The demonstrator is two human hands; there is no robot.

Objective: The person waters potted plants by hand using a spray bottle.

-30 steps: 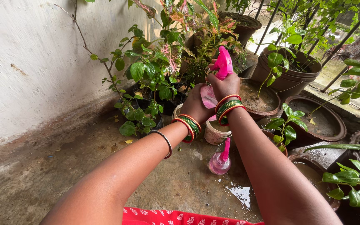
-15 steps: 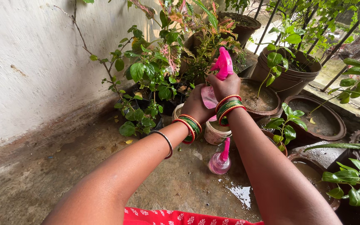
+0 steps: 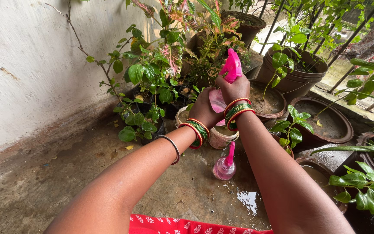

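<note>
My right hand (image 3: 235,89) grips the pink trigger head (image 3: 232,66) of a pink spray bottle held up over the pots. My left hand (image 3: 203,109) is wrapped around the bottle's translucent pink body (image 3: 216,100), just below the right hand. Both wrists wear red and green bangles. Under the hands stands a small white pot (image 3: 220,138) with soil. A second pink spray bottle (image 3: 224,166) stands on the wet concrete floor below my right forearm.
Leafy green and pink-leaved plants (image 3: 161,73) crowd the corner by the white wall (image 3: 31,65). Brown clay pots (image 3: 325,125) with soil sit to the right, one large dark pot (image 3: 297,80) behind. A puddle (image 3: 248,200) lies on the floor.
The view has shifted slightly, so plants and pots sit a little further left and lower. Both hands keep the same hold on the spray bottle.
</note>
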